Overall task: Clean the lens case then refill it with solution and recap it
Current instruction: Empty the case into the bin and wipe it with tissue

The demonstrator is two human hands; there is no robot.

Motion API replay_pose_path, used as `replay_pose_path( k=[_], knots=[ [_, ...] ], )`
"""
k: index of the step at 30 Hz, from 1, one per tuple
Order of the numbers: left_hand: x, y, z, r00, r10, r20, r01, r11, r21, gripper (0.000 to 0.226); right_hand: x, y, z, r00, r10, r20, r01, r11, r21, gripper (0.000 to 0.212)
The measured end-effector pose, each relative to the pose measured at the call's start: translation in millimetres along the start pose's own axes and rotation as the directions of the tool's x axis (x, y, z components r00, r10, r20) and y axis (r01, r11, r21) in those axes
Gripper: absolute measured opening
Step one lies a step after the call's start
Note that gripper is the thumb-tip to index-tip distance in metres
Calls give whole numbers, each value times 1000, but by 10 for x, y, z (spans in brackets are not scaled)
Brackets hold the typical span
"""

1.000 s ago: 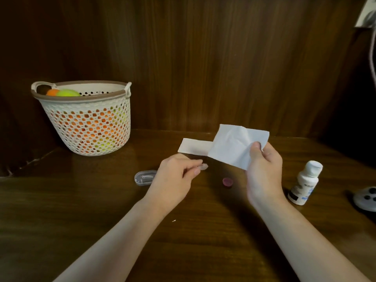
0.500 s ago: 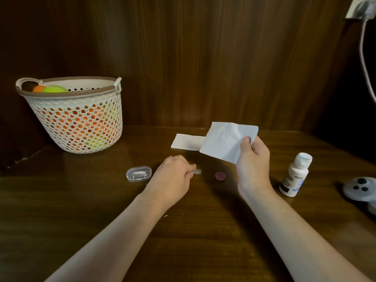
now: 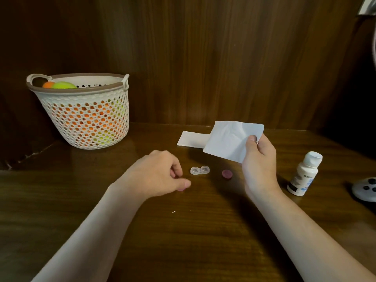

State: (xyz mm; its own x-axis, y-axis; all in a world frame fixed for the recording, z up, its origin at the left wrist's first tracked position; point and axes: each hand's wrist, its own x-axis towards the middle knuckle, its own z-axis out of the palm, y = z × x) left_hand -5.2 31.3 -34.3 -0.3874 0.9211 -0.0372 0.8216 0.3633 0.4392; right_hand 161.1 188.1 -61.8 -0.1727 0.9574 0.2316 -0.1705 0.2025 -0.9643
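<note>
The clear lens case [image 3: 199, 170] lies uncapped on the wooden table, both wells facing up. A purple cap [image 3: 227, 173] lies just right of it. My left hand [image 3: 158, 176] hovers just left of the case with its fingers curled, apart from it. A small pinkish bit shows under its thumb tip; I cannot tell what it is or whether the hand holds it. My right hand [image 3: 258, 157] pinches a white tissue [image 3: 232, 139] above the table, right of the case. The white solution bottle [image 3: 304, 174] stands capped at the right.
A second folded tissue [image 3: 192, 139] lies behind the case. A perforated white basket [image 3: 85, 115] with coloured balls stands at the back left. A white round device [image 3: 365, 189] sits at the right edge. A wooden wall closes the back.
My left hand has let go of the lens case, which now lies on the table, and has drawn back to the left. The small clear box is now hidden behind that hand.
</note>
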Motion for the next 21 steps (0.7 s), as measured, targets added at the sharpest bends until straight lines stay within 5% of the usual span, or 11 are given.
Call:
replay_pose_path(
  k=[9,13,16,21],
  knots=[
    [52,-56,111,1000,-6,17,7,997,-75,10,1,79,26,999,-20,29,20,1000,-18,18],
    [71,13,146,983,39,-178,-79,972,-220,18,-13,77,23,999,-15,49,16,999,-31,21],
    [90,101,226,943,-23,-333,-145,871,-470,22,-34,67,30,996,-45,82,51,997,-65,24],
    [116,233,397,936,-77,-345,-203,682,-703,37,-169,47,84,950,-175,260,240,939,-246,25]
  ],
)
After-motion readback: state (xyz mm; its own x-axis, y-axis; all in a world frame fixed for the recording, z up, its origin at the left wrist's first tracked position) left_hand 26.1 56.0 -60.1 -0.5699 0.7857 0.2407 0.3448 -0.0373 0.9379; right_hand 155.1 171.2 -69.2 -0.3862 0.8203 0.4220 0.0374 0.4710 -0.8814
